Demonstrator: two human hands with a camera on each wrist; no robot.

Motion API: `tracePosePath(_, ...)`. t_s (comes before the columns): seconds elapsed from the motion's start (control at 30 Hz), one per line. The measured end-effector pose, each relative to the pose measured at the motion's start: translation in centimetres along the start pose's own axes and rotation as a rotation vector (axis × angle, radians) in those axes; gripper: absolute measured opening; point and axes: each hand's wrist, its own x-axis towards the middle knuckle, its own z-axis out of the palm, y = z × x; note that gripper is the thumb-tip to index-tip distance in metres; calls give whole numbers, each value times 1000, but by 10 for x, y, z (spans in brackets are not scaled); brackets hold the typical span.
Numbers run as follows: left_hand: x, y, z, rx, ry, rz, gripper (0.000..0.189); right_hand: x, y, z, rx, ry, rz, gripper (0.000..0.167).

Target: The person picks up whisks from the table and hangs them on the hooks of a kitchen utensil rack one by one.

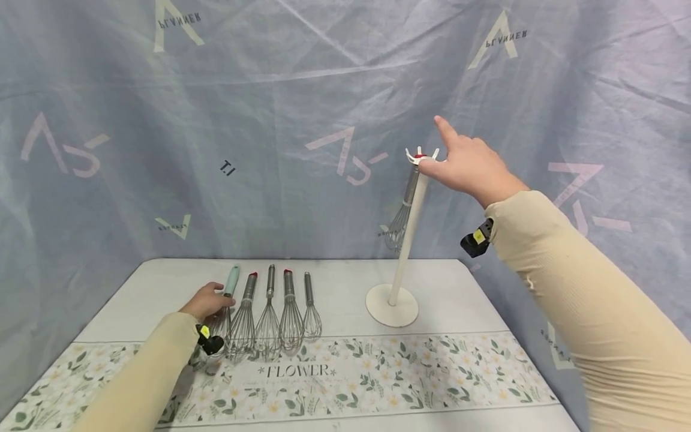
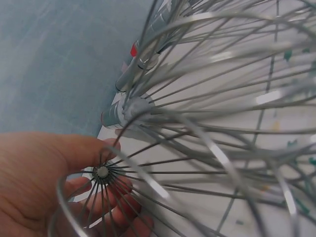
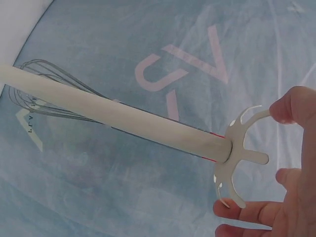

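My left hand grips a whisk with a mint-green handle at the left end of a row of whisks. In the left wrist view, thumb and fingers of the left hand curl round that whisk where its wires fan out. High on the right, my right hand spreads at the top of a white hook stand, with the index finger stretched out. Its thumb touches a prong of the hook crown in the right wrist view. One steel whisk hangs from the stand, wires down.
Several steel whisks lie side by side, including one with a red-tipped handle and a small one at the right end. The round stand base rests on the white table. A floral runner crosses the front, and grey-blue cloth hangs behind.
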Motion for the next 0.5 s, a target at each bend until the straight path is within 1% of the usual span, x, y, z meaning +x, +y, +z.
tracePosePath(0.17,3,1,-3,-14,-7,-7,76,4,2,-2,0,-11,-8,96)
tracePosePath(0.33,6,-2,-4,-15,3,-3,76,7,5,-2,44,-51,-27,96)
tracePosePath(0.43,5,-2,-4,-22,2,-7,73,10,7,0,70,-78,-33,96)
tracePosePath(0.5,3,-2,-5,-45,-2,-12,68,11,7,1,84,-98,-36,95)
